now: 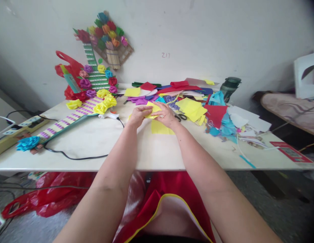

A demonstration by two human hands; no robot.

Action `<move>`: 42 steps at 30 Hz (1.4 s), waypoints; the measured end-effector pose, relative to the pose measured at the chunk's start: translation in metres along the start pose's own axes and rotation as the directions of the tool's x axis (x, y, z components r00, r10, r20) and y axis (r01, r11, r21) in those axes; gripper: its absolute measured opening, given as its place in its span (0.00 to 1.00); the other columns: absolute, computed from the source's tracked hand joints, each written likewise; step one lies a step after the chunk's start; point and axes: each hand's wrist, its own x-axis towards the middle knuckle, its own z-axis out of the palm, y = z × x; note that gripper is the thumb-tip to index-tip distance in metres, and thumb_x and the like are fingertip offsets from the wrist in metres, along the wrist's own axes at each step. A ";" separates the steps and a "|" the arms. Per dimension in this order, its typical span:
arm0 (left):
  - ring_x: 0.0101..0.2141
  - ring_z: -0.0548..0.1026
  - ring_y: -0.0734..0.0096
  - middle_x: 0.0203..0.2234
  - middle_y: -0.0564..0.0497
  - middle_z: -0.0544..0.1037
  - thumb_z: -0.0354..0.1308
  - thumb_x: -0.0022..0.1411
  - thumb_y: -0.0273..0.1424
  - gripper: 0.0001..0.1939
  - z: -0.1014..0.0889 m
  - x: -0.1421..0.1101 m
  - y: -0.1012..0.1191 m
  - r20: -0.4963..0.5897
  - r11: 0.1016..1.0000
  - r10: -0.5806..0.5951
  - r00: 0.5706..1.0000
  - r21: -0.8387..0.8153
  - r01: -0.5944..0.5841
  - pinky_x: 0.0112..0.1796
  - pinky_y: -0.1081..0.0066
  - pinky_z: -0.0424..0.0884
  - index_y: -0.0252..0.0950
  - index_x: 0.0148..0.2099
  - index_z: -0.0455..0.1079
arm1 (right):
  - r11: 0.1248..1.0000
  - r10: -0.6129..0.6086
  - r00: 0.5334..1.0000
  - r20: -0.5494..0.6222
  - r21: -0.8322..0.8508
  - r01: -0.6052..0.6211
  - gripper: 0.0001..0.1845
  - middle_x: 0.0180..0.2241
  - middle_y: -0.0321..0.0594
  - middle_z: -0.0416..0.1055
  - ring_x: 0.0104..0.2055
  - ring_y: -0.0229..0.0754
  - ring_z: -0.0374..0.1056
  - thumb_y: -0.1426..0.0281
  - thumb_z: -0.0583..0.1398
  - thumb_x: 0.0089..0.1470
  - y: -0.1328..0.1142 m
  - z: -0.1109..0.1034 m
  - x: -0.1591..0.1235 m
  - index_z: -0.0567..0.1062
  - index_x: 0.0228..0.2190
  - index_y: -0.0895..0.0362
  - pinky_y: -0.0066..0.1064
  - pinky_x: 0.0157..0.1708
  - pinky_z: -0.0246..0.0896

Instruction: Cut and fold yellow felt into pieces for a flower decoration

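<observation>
Between my two hands is a piece of yellow crepe paper (154,108), held a little above the white table (126,145). My left hand (139,115) grips its left side with the fingers closed. On the other side my right hand (165,115) has its fingers on the paper's right part. Beneath my hands a flat yellow square (160,128) lies on the table, partly covered. Black-handled scissors (181,117) rest just right of my right hand, their blades mostly hidden. More yellow sheets (191,108) are piled beyond them.
A guitar-shaped craft (68,118) with paper flowers and a white glue gun (108,115) with a black cord (78,158) lie left. Coloured paper (147,92) lines the back. Right are blue scraps (226,125) and a dark bottle (230,88). A power strip (22,125) sits far left.
</observation>
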 end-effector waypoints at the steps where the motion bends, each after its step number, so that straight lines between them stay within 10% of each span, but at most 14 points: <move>1: 0.24 0.72 0.76 0.22 0.52 0.77 0.72 0.32 0.31 0.19 0.000 0.000 0.000 0.000 1.000 0.003 1.000 0.011 -0.003 0.30 0.73 0.68 0.33 0.32 0.77 | 1.000 0.014 1.000 -0.007 0.015 -0.014 0.09 0.57 0.35 0.66 0.62 0.50 0.56 0.75 0.65 0.44 -0.001 0.000 0.000 0.82 0.28 0.48 0.48 0.64 0.47; 42: 0.30 0.75 0.69 0.28 0.47 0.80 0.72 0.38 0.39 0.20 0.004 -0.003 -0.002 0.146 0.989 0.005 0.989 0.143 -0.026 0.34 0.71 0.67 0.33 0.35 0.80 | 0.943 0.308 0.947 -0.092 0.162 -0.291 0.19 0.47 0.43 0.74 0.52 0.50 0.65 0.67 0.66 0.43 -0.003 0.005 0.001 0.64 0.12 0.55 0.45 0.56 0.56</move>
